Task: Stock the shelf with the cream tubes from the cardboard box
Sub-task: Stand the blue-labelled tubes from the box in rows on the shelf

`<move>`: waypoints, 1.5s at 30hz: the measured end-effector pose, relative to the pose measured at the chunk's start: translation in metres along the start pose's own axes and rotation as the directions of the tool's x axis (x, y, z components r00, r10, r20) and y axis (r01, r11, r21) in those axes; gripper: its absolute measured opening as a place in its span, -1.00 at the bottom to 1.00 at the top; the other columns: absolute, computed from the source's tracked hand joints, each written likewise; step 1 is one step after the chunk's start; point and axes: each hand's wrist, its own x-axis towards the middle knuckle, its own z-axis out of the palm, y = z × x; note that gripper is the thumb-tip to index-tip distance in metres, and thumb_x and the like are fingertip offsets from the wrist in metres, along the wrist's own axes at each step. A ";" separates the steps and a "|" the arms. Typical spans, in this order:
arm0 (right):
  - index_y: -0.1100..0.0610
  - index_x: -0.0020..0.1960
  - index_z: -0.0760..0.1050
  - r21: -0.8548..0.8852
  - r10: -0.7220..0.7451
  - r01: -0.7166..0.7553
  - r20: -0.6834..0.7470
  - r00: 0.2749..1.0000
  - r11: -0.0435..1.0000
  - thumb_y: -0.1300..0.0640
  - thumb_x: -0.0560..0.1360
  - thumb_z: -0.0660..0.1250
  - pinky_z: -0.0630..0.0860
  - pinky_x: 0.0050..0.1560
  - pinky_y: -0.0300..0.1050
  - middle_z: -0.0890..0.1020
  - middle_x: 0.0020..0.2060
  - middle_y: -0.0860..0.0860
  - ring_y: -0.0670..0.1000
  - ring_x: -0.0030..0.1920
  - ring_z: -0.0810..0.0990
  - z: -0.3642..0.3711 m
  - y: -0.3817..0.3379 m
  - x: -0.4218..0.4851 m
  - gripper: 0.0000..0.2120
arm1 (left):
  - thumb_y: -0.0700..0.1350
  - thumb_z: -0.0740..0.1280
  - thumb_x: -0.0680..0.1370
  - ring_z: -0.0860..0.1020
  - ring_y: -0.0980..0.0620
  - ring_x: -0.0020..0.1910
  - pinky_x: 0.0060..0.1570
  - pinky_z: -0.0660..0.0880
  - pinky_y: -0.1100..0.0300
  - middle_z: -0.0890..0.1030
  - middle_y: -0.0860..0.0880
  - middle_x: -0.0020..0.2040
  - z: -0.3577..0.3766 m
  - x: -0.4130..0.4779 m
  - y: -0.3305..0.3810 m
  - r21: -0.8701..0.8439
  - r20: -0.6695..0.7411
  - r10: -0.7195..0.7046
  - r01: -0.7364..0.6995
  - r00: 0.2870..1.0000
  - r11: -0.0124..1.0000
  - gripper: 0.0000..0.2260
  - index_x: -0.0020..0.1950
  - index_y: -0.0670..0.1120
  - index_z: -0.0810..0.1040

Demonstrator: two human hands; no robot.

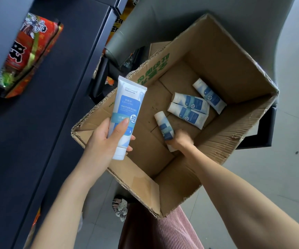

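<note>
The cardboard box (217, 56) is standing open on the grey floor (288, 168), and everything here is told from that box. The left hand (107, 139) is hovering over the box's left edge and is gripping a cream tube (127, 108) – the thumb is lying across the front and the fingers are curling round the back. This tube is white and blue, its white cap is pointing down toward the person, and its flat end is pointing up and away. The right hand (181, 141) is reaching down inside the box, near the middle of the bottom, and its fingers are wrapping round a second tube (165, 126) that is tilting up from the box bottom. A small white bit is sticking out under that hand, but it is too hidden to tell what it is. Deeper in the box, toward its far right wall, three more tubes are lying flat – two are lying side by side and touching (190, 103) (188, 115), and one (208, 95) is lying just beyond them, closer to the wall. To the left of the box the dark shelf (46, 123) is standing, and a red snack bag (28, 53) is lying on it, well apart from the box. Just below the box's near corner a pink striped skirt (172, 230) and a foot in a sandal (120, 207) are showing.
</note>
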 end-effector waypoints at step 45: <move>0.30 0.25 0.38 0.943 -0.780 -0.309 0.101 0.618 -0.122 0.17 0.51 0.29 0.64 -0.26 0.04 0.63 -0.06 0.23 0.14 -0.16 0.68 -0.106 -0.097 -0.459 -0.64 | 0.21 0.26 0.36 0.61 0.09 -0.37 -0.41 0.56 0.18 0.67 0.03 -0.25 -0.128 -0.334 0.103 -0.211 -0.334 0.455 -0.536 0.825 0.818 -0.58 0.08 -0.04 0.51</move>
